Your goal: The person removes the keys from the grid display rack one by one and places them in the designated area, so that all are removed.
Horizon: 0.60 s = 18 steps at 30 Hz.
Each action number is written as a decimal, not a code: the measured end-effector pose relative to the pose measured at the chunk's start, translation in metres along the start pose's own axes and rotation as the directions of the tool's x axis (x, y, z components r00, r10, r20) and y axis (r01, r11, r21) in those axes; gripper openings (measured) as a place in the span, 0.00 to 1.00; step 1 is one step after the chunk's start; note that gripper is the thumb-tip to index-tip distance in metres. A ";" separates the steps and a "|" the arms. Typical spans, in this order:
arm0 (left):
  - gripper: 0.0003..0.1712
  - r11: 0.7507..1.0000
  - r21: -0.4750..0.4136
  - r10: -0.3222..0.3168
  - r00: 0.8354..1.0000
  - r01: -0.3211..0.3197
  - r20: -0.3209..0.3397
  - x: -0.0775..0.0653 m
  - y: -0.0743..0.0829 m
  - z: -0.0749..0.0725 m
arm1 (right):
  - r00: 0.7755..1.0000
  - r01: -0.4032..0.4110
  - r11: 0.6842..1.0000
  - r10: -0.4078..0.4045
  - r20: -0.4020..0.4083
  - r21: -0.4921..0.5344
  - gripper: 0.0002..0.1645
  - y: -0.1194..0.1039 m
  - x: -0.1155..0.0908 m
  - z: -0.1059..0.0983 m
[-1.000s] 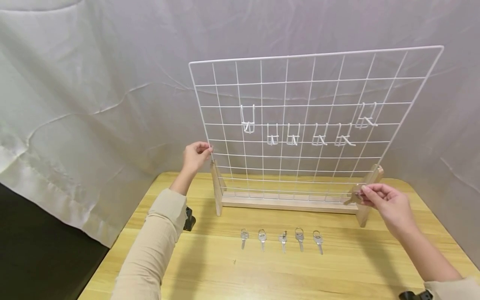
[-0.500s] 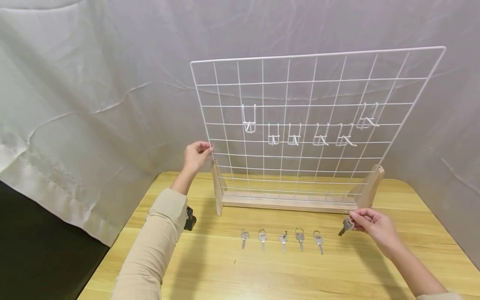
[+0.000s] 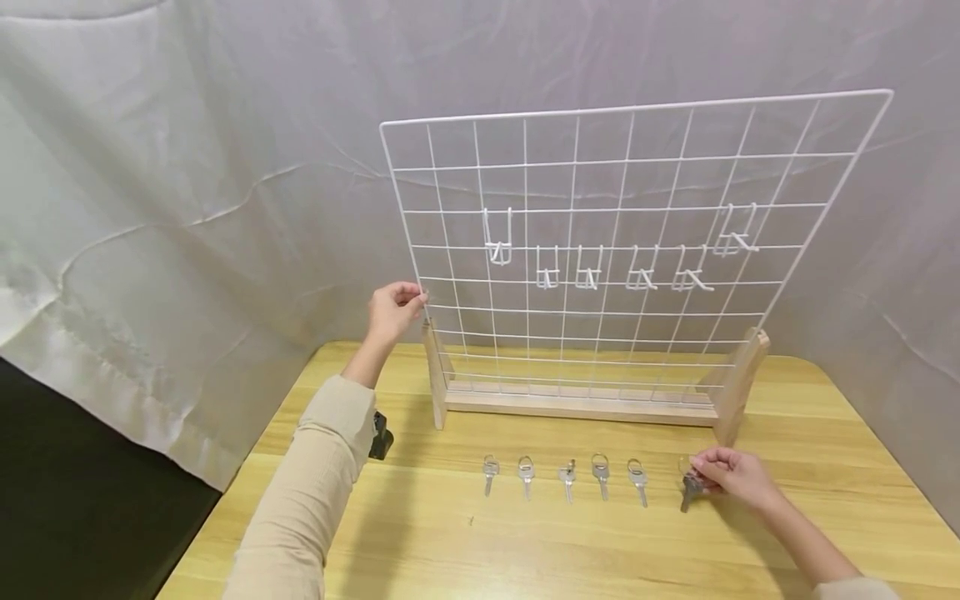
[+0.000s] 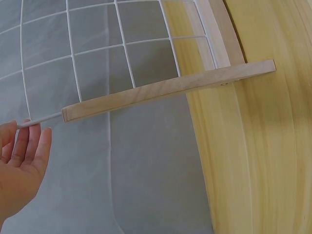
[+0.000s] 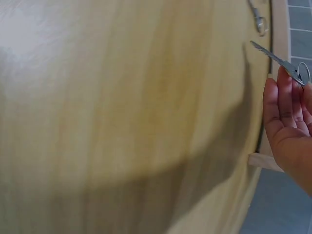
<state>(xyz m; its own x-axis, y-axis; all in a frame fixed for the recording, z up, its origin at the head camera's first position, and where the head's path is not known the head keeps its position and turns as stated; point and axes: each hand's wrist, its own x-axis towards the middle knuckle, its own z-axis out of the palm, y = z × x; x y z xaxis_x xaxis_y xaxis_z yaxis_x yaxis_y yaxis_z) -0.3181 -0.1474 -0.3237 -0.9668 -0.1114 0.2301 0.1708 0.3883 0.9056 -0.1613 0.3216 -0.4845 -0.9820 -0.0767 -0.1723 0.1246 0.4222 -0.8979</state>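
Observation:
With fingers and thumb, my left hand pinches the left edge wire of a white wire grid panel, just above its wooden stand. In the left wrist view the left hand holds that same wire beside the stand's end piece. My right hand grips a key with a ring on it, low at the right end of a row of keys. The right wrist view has this key pointing away from the fingertips of the right hand.
Several keys with rings lie in a row before the stand, among them one key nearest the right hand. Several white hooks hang on the grid, such as a hook at left. A grey curtain hangs behind the wooden table.
My right hand has moved down and toward the table's front with the key, from beside the stand's right end to the row of keys. The left hand stays on the grid's edge.

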 end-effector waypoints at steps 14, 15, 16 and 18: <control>0.11 1.000 -0.016 0.010 1.000 -0.010 0.003 -0.003 -0.001 -0.001 | 0.991 0.078 0.965 -0.102 -0.083 -0.252 0.08 0.011 0.014 0.025; 0.11 1.000 -0.018 0.011 1.000 -0.011 0.005 -0.003 -0.001 -0.001 | 0.989 0.074 0.957 -0.107 -0.104 -0.280 0.07 0.011 0.015 0.026; 0.11 1.000 -0.020 0.010 1.000 -0.009 0.005 -0.003 -0.001 -0.001 | 0.986 0.073 0.949 -0.115 -0.122 -0.307 0.07 0.012 0.016 0.027; 0.11 1.000 -0.021 0.007 1.000 -0.007 0.005 -0.003 -0.001 -0.001 | 0.983 0.065 0.937 -0.120 -0.142 -0.342 0.06 0.012 0.018 0.029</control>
<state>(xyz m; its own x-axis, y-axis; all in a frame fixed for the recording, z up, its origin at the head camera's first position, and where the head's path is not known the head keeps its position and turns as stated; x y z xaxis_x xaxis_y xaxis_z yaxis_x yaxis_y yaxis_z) -0.3157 -0.1483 -0.3250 -0.9665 -0.1036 0.2349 0.1817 0.3702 0.9110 -0.1735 0.2997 -0.5105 -1.0000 0.0022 -0.0037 0.0042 0.6998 -0.7143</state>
